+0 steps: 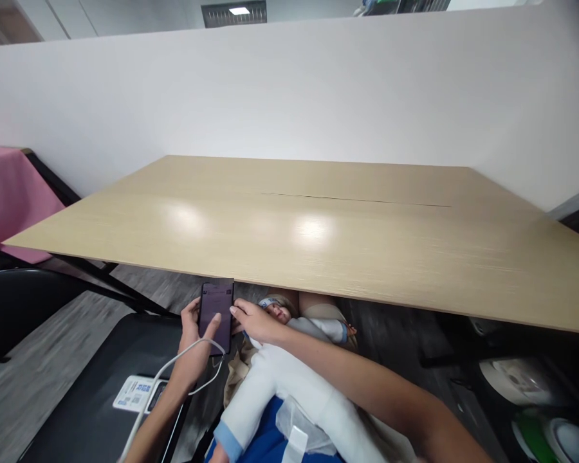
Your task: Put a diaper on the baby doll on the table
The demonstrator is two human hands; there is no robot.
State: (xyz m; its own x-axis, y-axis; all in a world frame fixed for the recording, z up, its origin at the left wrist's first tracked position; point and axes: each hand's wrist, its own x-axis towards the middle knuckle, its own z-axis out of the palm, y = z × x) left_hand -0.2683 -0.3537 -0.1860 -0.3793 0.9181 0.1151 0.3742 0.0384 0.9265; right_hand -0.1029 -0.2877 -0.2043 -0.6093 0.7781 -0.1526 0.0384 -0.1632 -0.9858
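Note:
A dark smartphone (215, 316) is held upright just below the table's front edge, its dim screen facing me. My left hand (197, 344) is wrapped around its left side, with the thumb over the screen. My right hand (253, 320) is closed at the phone's right edge, fingers partly hidden. A white cable (166, 365) runs from the phone's lower end down past my left wrist. Across my lap, under my right forearm, lies a baby doll in a white outfit (289, 373) with blue cuffs; its head (278, 312) rests near my knees.
The wooden table (342, 238) spans the view before a white partition (294, 96). A black chair seat (101, 386) at left bears a white printed card (134, 393). Pink cloth (17, 193) hangs at far left. Rounded white objects (516, 381) sit below the table at right.

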